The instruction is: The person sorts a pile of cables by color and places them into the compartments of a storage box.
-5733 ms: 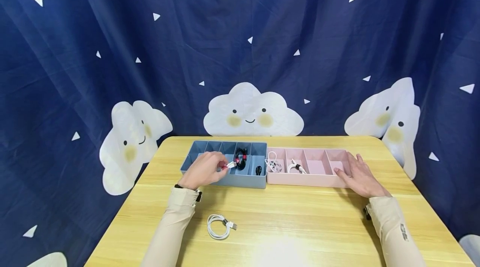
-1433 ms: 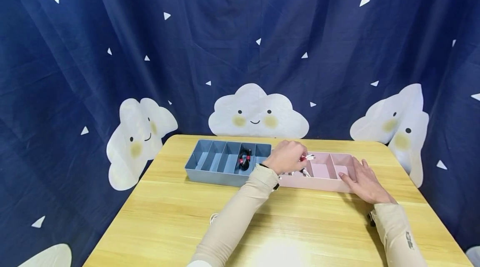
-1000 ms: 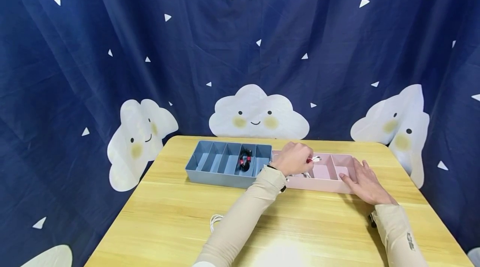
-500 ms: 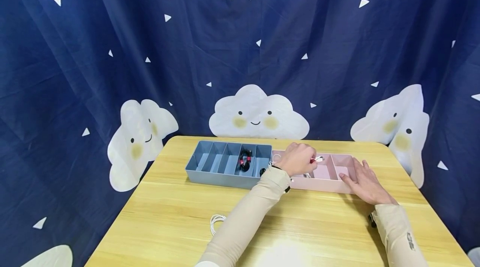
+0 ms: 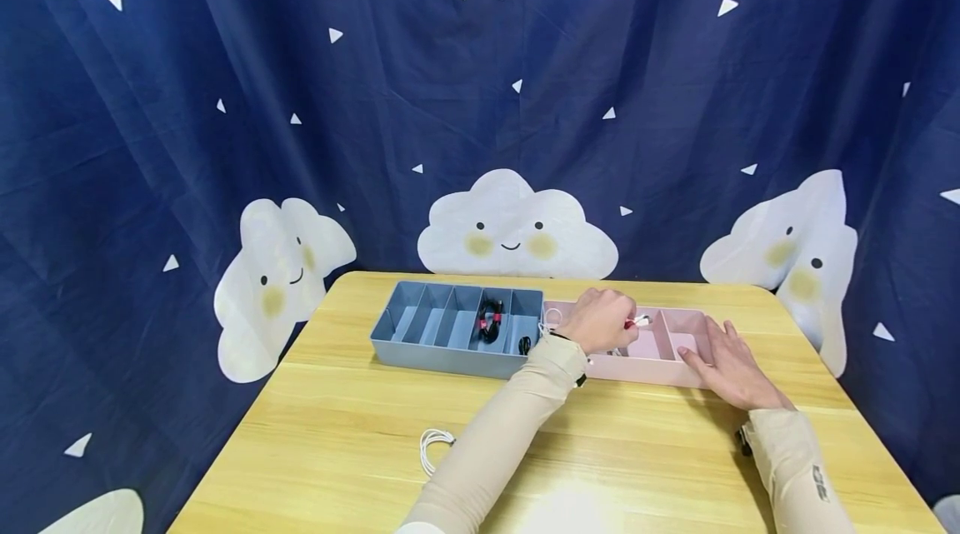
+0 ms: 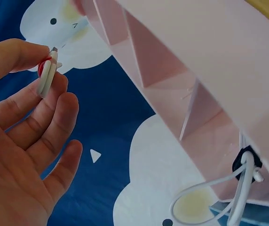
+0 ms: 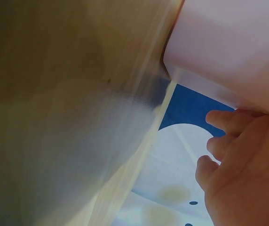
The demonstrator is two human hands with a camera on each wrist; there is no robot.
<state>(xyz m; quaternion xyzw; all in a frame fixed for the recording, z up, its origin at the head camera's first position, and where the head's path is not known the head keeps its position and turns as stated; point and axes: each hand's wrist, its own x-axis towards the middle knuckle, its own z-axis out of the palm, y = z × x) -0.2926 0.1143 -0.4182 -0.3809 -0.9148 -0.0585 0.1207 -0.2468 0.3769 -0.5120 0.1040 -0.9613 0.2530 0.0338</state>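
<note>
My left hand (image 5: 597, 321) is over the pink divided box (image 5: 637, 371), above its middle compartments. Between thumb and index finger it pinches a short white cable (image 6: 49, 75) with a red tie, its metal plug pointing up in the left wrist view. The other fingers are spread loosely. At the box's right end, my right hand (image 5: 738, 367) rests with the thumb over the front rim and the fingers along the outer end wall. A white cable with a black tie (image 6: 247, 165) lies in the leftmost pink compartment. Behind my left hand, part of the box is hidden.
Left of the pink box, touching it, stands a blue-grey divided box (image 5: 442, 357). It holds a black cable with red ties (image 5: 491, 321) and a small black coil (image 5: 524, 345). A coiled white cable (image 5: 432, 449) lies on the wooden table (image 5: 337, 434), partly behind my left forearm.
From the blue-grey box, my left hand has carried the white cable with the red tie rightward to the pink box, lately edging slightly further right. My right hand stays at the box's end.
</note>
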